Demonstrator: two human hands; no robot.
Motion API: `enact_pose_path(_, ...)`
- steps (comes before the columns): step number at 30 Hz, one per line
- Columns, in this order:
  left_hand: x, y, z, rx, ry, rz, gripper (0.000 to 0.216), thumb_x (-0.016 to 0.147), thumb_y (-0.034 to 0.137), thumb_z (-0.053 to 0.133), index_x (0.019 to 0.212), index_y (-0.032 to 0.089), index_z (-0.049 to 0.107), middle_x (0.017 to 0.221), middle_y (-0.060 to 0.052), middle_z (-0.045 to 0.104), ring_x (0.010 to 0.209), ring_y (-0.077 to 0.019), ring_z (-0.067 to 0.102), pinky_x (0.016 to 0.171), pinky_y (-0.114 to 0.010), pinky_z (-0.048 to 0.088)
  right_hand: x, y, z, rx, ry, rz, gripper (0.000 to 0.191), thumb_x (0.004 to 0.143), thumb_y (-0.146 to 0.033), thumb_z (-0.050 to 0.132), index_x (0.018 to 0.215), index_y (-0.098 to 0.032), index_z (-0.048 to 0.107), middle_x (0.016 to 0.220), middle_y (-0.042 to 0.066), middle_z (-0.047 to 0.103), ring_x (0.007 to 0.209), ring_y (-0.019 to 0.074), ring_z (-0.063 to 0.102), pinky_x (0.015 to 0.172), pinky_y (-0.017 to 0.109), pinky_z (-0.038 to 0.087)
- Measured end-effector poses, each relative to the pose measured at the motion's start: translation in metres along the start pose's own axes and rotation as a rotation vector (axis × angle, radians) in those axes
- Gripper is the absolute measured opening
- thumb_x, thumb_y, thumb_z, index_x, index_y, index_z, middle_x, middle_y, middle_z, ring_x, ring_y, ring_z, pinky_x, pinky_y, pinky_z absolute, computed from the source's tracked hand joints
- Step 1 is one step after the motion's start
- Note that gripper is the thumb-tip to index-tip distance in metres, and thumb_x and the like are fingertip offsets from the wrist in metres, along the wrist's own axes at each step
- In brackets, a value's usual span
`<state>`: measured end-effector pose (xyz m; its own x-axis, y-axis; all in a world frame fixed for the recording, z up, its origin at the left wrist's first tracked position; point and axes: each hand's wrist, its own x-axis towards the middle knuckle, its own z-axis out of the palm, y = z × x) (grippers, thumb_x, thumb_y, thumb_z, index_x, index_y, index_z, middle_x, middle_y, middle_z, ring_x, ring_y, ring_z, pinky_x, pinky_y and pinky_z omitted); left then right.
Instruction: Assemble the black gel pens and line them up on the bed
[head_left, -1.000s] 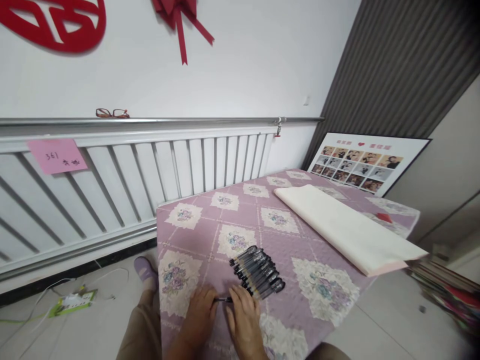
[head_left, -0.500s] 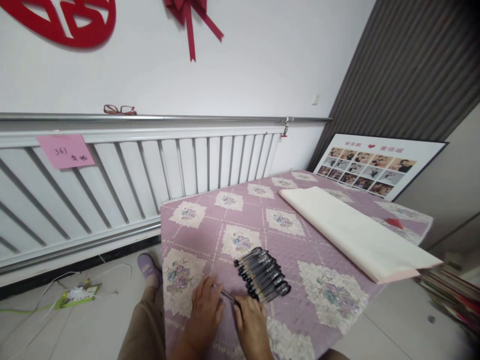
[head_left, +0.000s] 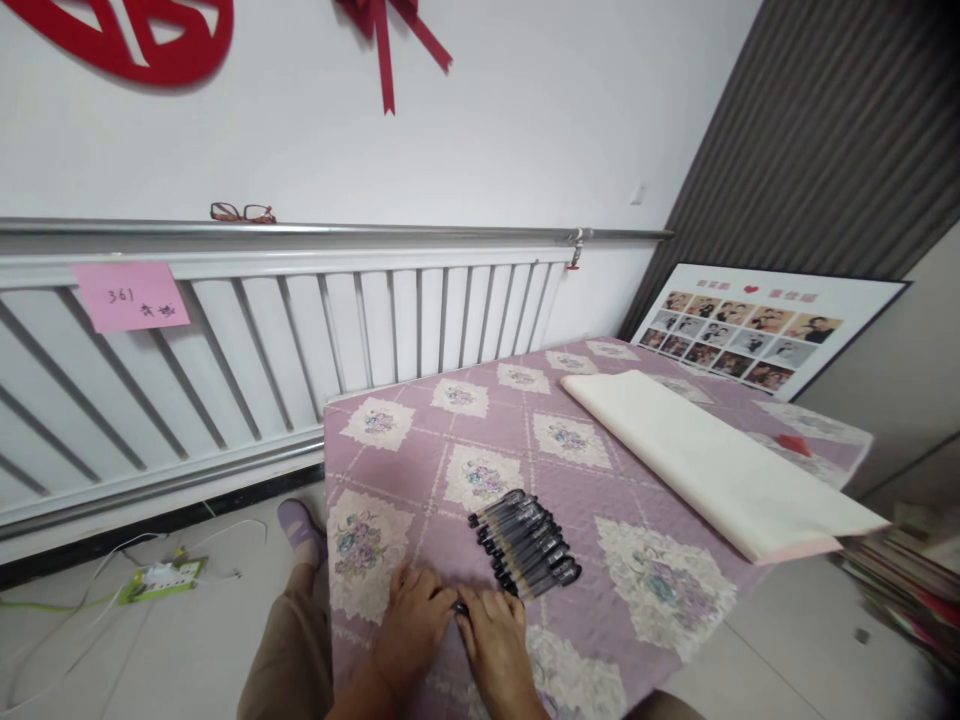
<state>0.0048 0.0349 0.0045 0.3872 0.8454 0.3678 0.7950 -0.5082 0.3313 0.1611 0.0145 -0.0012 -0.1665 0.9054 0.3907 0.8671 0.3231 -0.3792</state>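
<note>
Close to the table's near left part, my left hand (head_left: 412, 615) and my right hand (head_left: 495, 635) almost meet, fingers curled and closed. Between them they hold a pen (head_left: 460, 606), of which only a short dark piece shows; the rest is hidden by my fingers. Just beyond my right hand, several black-capped gel pens (head_left: 525, 545) with clear barrels lie side by side in a slanting row on the tablecloth.
A purple floral cloth (head_left: 510, 425) covers the table. Folded cream sheet material (head_left: 697, 460) lies on the right, near a red piece (head_left: 793, 445). A photo board (head_left: 750, 325) leans behind. A radiator (head_left: 442, 320) runs along the wall; a power strip (head_left: 161, 580) lies on the floor.
My hands have drawn together, the left moving slightly right, so the pen that showed between them is now mostly covered. The row of pens has stayed in place.
</note>
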Motion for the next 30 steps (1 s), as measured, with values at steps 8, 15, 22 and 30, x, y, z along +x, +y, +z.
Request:
enact_pose_path(8, -0.005, -0.013, -0.003, 0.044, -0.014, 0.02, 0.019, 0.09, 0.015, 0.048, 0.091, 0.027, 0.062, 0.09, 0.002, 0.061, 0.095, -0.0171, 0.05, 0.103, -0.045, 0.012, 0.001, -0.004, 0.0, -0.035, 0.006, -0.035, 0.021, 0.081, -0.018, 0.06, 0.099, -0.029, 0.062, 0.084, -0.001, 0.067, 0.083, 0.0212, 0.06, 0.086, 0.039, 0.033)
enact_pose_path(15, -0.008, -0.018, 0.004, 0.038, -0.016, 0.041, 0.011, 0.09, 0.021, 0.053, 0.089, 0.027, 0.061, 0.086, 0.003, 0.061, 0.091, -0.017, 0.05, 0.102, -0.044, 0.011, 0.0, -0.005, -0.002, 0.01, 0.007, -0.053, 0.016, 0.083, -0.02, 0.059, 0.095, -0.029, 0.062, 0.082, -0.001, 0.066, 0.081, 0.0197, 0.059, 0.084, 0.037, 0.034)
enact_pose_path(22, -0.008, -0.022, 0.008, 0.038, -0.04, 0.061, 0.008, 0.091, 0.028, 0.055, 0.087, 0.028, 0.062, 0.084, 0.004, 0.06, 0.09, -0.0165, 0.05, 0.1, -0.042, 0.016, 0.001, -0.006, -0.003, 0.028, -0.019, -0.048, 0.011, 0.081, -0.018, 0.062, 0.086, -0.027, 0.063, 0.079, -0.002, 0.066, 0.076, 0.0187, 0.059, 0.079, 0.035, 0.035)
enact_pose_path(30, -0.006, -0.025, 0.001, 0.045, -0.116, -0.012, 0.011, 0.089, 0.02, 0.053, 0.089, 0.027, 0.062, 0.085, 0.003, 0.061, 0.089, -0.0163, 0.052, 0.098, -0.042, 0.02, -0.01, 0.014, 0.002, 0.045, 0.068, -0.068, 0.013, 0.087, -0.018, 0.053, 0.092, -0.024, 0.063, 0.076, 0.0, 0.066, 0.072, 0.0185, 0.06, 0.067, 0.03, 0.043)
